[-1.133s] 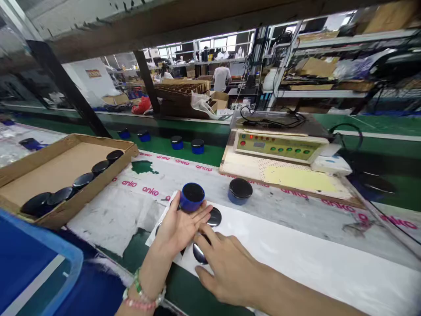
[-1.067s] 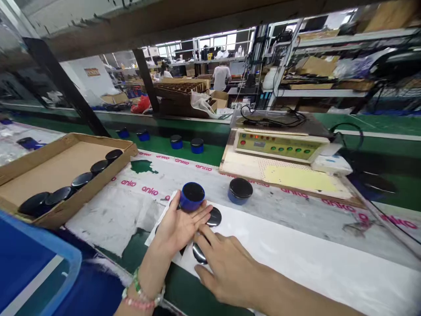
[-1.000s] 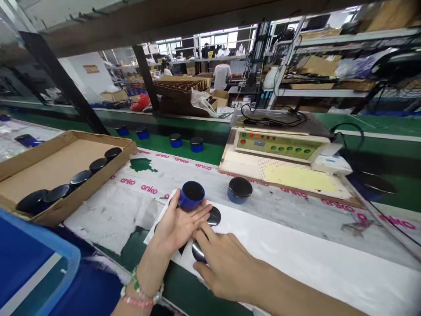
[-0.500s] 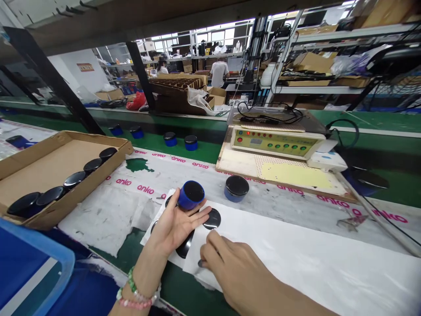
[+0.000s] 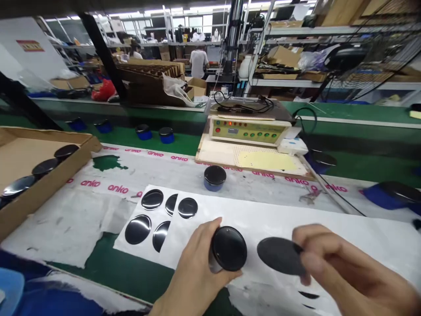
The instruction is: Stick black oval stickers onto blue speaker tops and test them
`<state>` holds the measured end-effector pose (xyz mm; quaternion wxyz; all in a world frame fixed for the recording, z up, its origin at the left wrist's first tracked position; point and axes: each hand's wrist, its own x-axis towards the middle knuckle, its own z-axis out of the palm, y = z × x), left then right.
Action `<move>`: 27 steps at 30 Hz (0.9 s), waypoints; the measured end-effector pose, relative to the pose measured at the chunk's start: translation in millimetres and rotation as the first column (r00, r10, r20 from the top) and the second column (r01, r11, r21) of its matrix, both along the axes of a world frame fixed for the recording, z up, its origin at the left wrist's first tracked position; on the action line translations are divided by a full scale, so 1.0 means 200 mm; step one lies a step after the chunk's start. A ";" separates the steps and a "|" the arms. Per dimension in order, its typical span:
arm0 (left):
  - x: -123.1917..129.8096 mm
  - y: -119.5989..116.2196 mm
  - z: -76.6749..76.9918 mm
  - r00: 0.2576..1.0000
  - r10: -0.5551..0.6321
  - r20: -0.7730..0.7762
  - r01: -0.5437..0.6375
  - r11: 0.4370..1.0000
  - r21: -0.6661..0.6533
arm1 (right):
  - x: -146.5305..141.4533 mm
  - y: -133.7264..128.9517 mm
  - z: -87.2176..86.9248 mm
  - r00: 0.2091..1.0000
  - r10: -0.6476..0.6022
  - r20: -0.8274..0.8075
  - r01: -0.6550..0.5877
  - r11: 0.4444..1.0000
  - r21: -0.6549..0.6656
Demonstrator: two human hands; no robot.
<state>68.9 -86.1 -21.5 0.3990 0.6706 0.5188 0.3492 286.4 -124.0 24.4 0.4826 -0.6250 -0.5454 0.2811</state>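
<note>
The round container point(image 5: 229, 248) is at the lower centre of the frame, in your left hand point(image 5: 199, 265); its fingers and thumb curl around the sides, seemingly so the black top stays uncovered and tipped toward you. Your right hand point(image 5: 329, 256), lower right, pinches a dark disc point(image 5: 279, 254) by one edge, which leaves most of its face untouched; disc and container are apart. Behind them a white sheet point(image 5: 263, 215) lies flat, and left of it glossy black discs point(image 5: 138, 229) sit spaced out, likely for easy lifting. A second container point(image 5: 215, 177) stands upright just beyond. The green surface point(image 5: 131, 267) shows through its torn, pink-lettered covering point(image 5: 85, 215). A cardboard tray point(image 5: 55, 177) fills the left edge, a control box point(image 5: 246, 131) the upper centre; shelves point(image 5: 296, 81) and a person point(image 5: 198, 63) are farther back.
</note>
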 end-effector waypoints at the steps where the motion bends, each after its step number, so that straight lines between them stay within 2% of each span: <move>1: 0.01 -0.01 -0.03 1.000 -0.013 -0.028 0.012 1.000 -0.017 | -0.01 0.01 -0.03 0.995 -0.030 -0.096 0.026 0.999 -0.034; 3: 0.01 -0.01 -0.07 0.996 -0.051 -0.069 0.049 0.998 -0.028 | -0.06 0.03 -0.09 0.964 -0.069 -0.257 0.044 0.994 -0.103; 5: 0.00 0.00 -0.09 0.992 -0.077 -0.097 0.078 0.997 0.004 | -0.14 0.06 -0.14 0.928 -0.064 -0.366 0.000 0.985 -0.174; 10: 0.00 0.00 -0.08 0.993 -0.060 -0.105 0.069 0.994 0.080 | -0.26 0.07 -0.21 0.886 0.001 -0.464 -0.098 0.978 -0.185; 19: -0.01 0.00 -0.07 0.997 -0.061 -0.039 0.062 0.998 0.019 | -0.28 0.08 -0.23 0.920 0.017 -0.393 -0.095 0.979 -0.178; 27: 0.00 0.00 -0.08 0.998 -0.064 -0.011 0.064 0.998 0.005 | -0.31 0.09 -0.18 0.984 -0.017 -0.178 -0.006 0.992 -0.128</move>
